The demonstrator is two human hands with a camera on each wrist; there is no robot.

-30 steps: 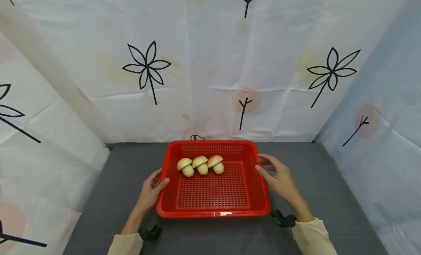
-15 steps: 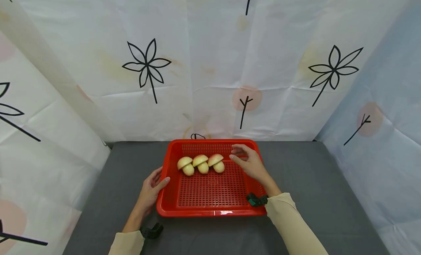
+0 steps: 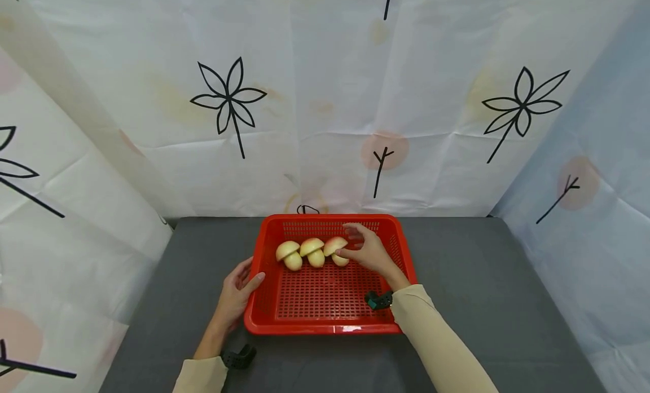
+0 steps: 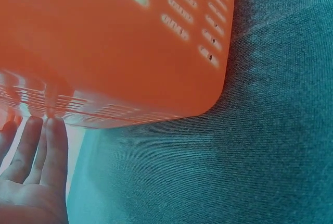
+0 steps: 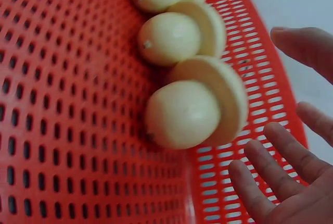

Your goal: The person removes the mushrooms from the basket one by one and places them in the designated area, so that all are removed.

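Note:
A red plastic basket [image 3: 330,329] with slotted sides sits on the dark table. Three mushrooms [image 3: 312,252] with pale round stems and yellow-red caps lie in a row along its far side. My left hand [image 3: 236,290] holds the basket's left side, thumb over the rim; the left wrist view shows straight fingers [image 4: 54,148] against the outer wall. Over the right end of the basket reaches my right hand [image 3: 373,254], thumb and fingers spread around the rightmost mushroom [image 3: 341,259]. In the right wrist view a gap separates the fingertips from this mushroom [image 5: 183,114].
The grey tabletop [image 3: 472,280] extends on both sides of the basket. A white cloth [image 3: 325,111] with black plant drawings hangs behind the table, and similar cloths stand at left and right. Black wrist straps [image 3: 378,300] are on both arms.
My right hand has left the basket's right rim and moved left, over the inside to the rightmost mushroom. My left hand stays at the left rim; basket and mushrooms keep their places.

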